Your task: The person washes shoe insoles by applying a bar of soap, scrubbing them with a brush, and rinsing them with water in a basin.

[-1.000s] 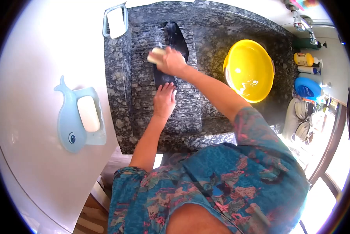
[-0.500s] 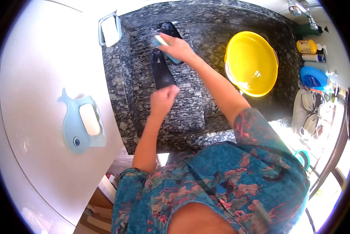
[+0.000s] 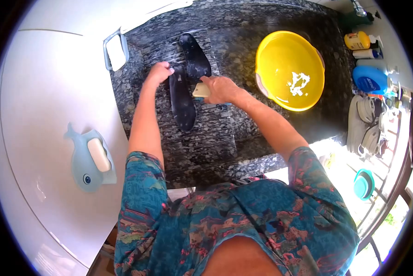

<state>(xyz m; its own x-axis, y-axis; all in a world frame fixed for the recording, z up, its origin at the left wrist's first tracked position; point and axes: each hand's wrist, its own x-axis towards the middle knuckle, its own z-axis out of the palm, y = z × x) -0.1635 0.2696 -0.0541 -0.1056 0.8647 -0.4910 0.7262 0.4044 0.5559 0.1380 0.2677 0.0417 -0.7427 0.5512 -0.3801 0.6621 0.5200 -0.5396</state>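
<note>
Two long black insoles lie on the ribbed granite washboard (image 3: 215,133). My left hand (image 3: 159,73) is closed on the far end of the left insole (image 3: 182,103), fingers pinched at its edge. The other insole (image 3: 196,55) lies just beyond and to the right, with whitish suds on it. To the right of the left insole, my right hand (image 3: 221,89) grips a scrub brush (image 3: 200,90) with a cream back. Its bluish underside shows only in part below my fingers.
A yellow basin (image 3: 266,55) with white foam stands on the right. Left are a soap bar in a tray (image 3: 107,55) and a whale-shaped holder (image 3: 84,158) with soap. Several bottles (image 3: 369,79) and grey shoes (image 3: 365,124) line the right side; a teal bowl (image 3: 364,185) sits lower.
My left hand has gone from the near end of the left insole to its far end. The insole sits closer to me. My right hand has brought the brush nearer, right of it.
</note>
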